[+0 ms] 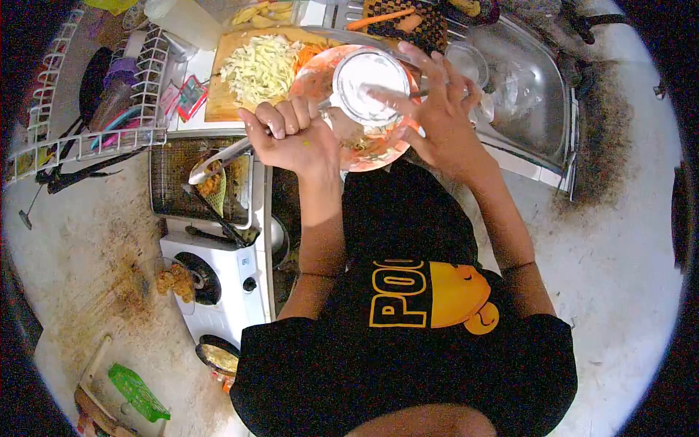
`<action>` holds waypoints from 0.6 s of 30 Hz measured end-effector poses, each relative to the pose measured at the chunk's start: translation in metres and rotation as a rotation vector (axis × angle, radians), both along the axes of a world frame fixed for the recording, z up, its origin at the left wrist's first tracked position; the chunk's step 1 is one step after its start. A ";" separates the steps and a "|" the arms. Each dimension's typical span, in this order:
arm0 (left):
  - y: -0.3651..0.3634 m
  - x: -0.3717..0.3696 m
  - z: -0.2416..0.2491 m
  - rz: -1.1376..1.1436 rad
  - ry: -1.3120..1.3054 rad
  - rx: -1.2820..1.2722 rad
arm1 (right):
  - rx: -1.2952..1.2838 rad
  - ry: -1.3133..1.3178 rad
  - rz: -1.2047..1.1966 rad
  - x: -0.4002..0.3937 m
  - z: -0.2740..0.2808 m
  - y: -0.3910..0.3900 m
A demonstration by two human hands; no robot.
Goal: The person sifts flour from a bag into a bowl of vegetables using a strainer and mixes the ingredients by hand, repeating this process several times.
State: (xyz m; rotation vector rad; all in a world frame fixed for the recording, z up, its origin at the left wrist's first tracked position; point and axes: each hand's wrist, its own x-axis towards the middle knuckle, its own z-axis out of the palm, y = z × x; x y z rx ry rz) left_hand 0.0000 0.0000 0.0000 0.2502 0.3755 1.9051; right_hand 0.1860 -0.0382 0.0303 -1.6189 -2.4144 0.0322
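Two bare hands are up over the food. The left hand (295, 142) is palm up, with its fingers curled shut around a shiny metal tool (234, 154). The right hand (448, 120) is open, with its fingers spread apart over the side of a round tub (355, 119) of white stuff (364, 76). That tub is over a big orange and white bowl (393, 151); what holds it up is hard to tell. To the left of the bowl and very near it is a wooden board (218, 109) with a pile of pale green shreds (262, 69) and some orange shreds (309, 54). A red packet (191, 98) lies just beside the board, next to a white wire rack (156, 87). Past the bowl, a carrot (378, 20) lies on a dark checked mat (411, 35). Close by the right hand are a clear cup (467, 62) and a metal sink (547, 131) with clear plastic (517, 91) in it. The metal tool's low end hangs over a wire tray (164, 182). Nearer the body, a white stove (234, 280) has brown food (175, 282) in a clear dish at its edge. Below are a pan (218, 357) and, on the floor side, a green basket (138, 392).
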 end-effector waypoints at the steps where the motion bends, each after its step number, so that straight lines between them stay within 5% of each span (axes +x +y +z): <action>1: -0.001 0.000 0.000 -0.004 -0.004 0.004 | 0.045 0.038 -0.029 0.001 0.001 0.003; 18: 0.003 -0.011 0.001 0.009 0.019 0.069 | -0.030 -0.090 0.179 0.000 0.007 0.011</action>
